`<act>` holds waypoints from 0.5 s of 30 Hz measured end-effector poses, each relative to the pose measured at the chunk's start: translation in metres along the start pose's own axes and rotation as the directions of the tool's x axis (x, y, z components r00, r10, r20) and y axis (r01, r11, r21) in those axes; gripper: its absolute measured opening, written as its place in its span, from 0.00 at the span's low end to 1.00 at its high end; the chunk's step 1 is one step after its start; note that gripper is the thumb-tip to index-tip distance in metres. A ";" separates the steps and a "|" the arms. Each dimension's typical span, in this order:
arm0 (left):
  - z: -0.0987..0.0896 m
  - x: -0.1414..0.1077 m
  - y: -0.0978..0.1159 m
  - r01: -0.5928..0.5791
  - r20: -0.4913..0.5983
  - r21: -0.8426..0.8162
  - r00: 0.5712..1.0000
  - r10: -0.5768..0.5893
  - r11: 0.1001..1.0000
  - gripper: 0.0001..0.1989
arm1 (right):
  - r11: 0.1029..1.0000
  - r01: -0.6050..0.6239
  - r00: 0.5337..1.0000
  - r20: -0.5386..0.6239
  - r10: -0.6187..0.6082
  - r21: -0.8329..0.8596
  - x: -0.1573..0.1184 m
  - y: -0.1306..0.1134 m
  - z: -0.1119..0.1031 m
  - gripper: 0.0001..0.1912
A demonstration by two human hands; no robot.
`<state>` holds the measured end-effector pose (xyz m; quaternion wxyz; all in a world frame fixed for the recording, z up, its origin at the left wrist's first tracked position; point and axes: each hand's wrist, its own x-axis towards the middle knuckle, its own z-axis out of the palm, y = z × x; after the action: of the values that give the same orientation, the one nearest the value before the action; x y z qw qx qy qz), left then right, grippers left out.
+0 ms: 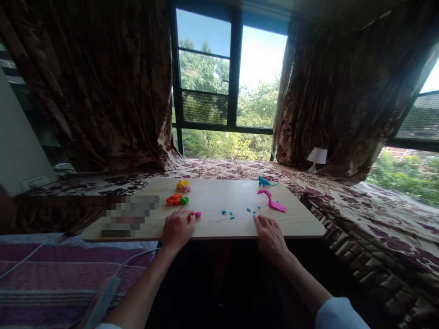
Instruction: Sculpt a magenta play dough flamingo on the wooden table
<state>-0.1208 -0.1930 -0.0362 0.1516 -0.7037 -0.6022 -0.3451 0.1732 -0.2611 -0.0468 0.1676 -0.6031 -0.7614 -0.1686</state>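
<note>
My left hand rests at the table's front edge, fingers curled, its fingertips beside a small pink ball; whether it grips anything is hidden. My right hand lies flat on the table, fingers stretched out and holding nothing, the tips by a tiny blue piece. Several small blue pieces are scattered between the hands. Behind my right hand are a pink long-necked figure and a blue animal figure. Orange clay, green clay and yellow clay sit behind my left hand.
The pale wooden table stands before a floral-covered ledge. A white lamp is at the back right. A blurred patch covers the table's left part. At the lower left, a power strip with a cable lies on striped cloth.
</note>
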 end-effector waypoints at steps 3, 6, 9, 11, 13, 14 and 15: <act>-0.001 0.000 0.000 0.004 0.008 0.000 1.000 -0.004 1.000 0.13 | 1.000 -0.026 1.000 -0.004 0.026 -0.010 -0.005 0.003 0.000 0.28; 0.000 0.000 0.000 0.010 0.010 0.004 1.000 -0.010 1.000 0.13 | 1.000 0.007 1.000 -0.018 -0.007 0.004 -0.014 0.000 -0.001 0.29; 0.001 0.000 0.000 0.012 0.008 0.005 1.000 -0.012 1.000 0.13 | 0.999 0.034 0.999 -0.018 -0.033 0.027 -0.012 -0.007 -0.005 0.28; 0.001 0.000 0.000 0.004 0.005 -0.001 1.000 -0.004 1.000 0.13 | 0.998 0.037 0.999 -0.008 -0.037 0.047 -0.006 -0.009 -0.007 0.28; 0.001 0.000 -0.001 -0.009 0.005 -0.010 1.000 0.009 1.000 0.13 | 0.998 0.034 0.999 0.002 -0.034 0.062 -0.001 -0.009 -0.009 0.27; 0.001 0.000 -0.002 -0.014 0.006 -0.014 1.000 0.014 1.000 0.13 | 0.997 0.037 0.999 0.007 -0.038 0.068 -0.001 -0.008 -0.010 0.27; 0.001 0.000 -0.002 -0.015 0.007 -0.015 1.000 0.015 1.000 0.13 | 0.996 0.044 0.999 0.011 -0.045 0.075 -0.001 -0.006 -0.011 0.28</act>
<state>-0.1222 -0.1918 -0.0371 0.1469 -0.7107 -0.5948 -0.3458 0.1682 -0.2685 -0.0383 0.1815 -0.5802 -0.7815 -0.1402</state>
